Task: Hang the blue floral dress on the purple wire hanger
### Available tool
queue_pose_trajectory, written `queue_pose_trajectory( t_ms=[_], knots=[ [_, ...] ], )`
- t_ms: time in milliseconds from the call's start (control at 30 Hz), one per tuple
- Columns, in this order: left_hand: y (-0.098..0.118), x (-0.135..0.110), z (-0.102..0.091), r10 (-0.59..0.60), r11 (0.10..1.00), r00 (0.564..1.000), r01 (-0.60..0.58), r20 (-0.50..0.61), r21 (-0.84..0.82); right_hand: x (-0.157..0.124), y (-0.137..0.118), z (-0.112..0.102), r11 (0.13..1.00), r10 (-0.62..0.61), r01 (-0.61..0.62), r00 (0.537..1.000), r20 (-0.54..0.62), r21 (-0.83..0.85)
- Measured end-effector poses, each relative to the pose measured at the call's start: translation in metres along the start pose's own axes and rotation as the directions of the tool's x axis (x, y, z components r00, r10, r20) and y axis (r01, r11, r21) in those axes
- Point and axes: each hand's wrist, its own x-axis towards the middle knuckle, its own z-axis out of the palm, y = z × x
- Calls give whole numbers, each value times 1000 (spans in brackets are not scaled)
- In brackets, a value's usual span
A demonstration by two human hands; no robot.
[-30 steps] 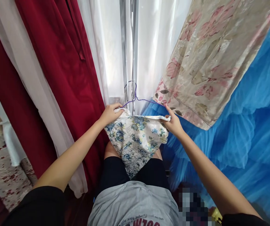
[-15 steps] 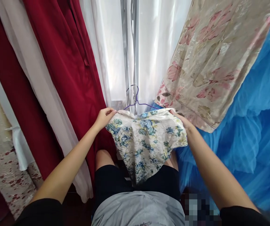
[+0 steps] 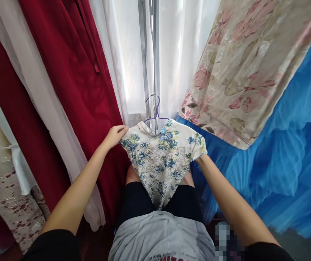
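A white floral blouse (image 3: 162, 157) with blue and yellow flowers and short sleeves hangs in front of my legs on a thin purple hanger (image 3: 157, 113). The hanger's hook and the tops of its arms show above the neckline. My left hand (image 3: 115, 135) is closed on the blouse's left shoulder edge, fingers pinched at the cloth. On the other side, my right wrist (image 3: 202, 160) goes up under the sleeve opening. The blouse covers my right hand, so its fingers are hidden.
Red fabric (image 3: 71, 83) and a pale pink length (image 3: 43, 98) hang at the left. White curtains (image 3: 177, 65) and a grey metal pole (image 3: 144, 54) stand ahead. At the right hang a beige floral cloth (image 3: 234, 79) and blue ruffled tulle (image 3: 280, 170).
My right hand has gone from the shoulder's outer edge to beneath the sleeve. The right shoulder now lies smoothly over the hanger. My left hand keeps its hold, slightly further left.
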Motion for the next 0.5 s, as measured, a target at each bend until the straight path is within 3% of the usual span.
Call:
queue_pose_trajectory(
  t_ms=[100,200,300,367,433,500],
  knots=[
    [-32,-26,3,-159,965,986,144,-50,-221,0,-10,-23,993,57,-49,996,-64,111],
    [-44,-55,23,-325,868,926,211,-193,-449,0,-26,-33,964,197,-182,978,-63,193],
    [-36,-69,45,-373,804,843,85,-387,-589,0,-43,-30,959,233,-236,972,36,159],
    [-25,-67,51,-405,746,803,12,-438,-666,0,-51,-23,972,185,-189,982,38,140],
    [-11,-59,48,-431,671,794,-35,-428,-740,0,-56,-16,980,125,-119,992,-32,157],
    [4,-51,37,-396,633,822,-77,-408,-770,1,-59,-10,975,82,-58,991,-107,214]
  ],
)
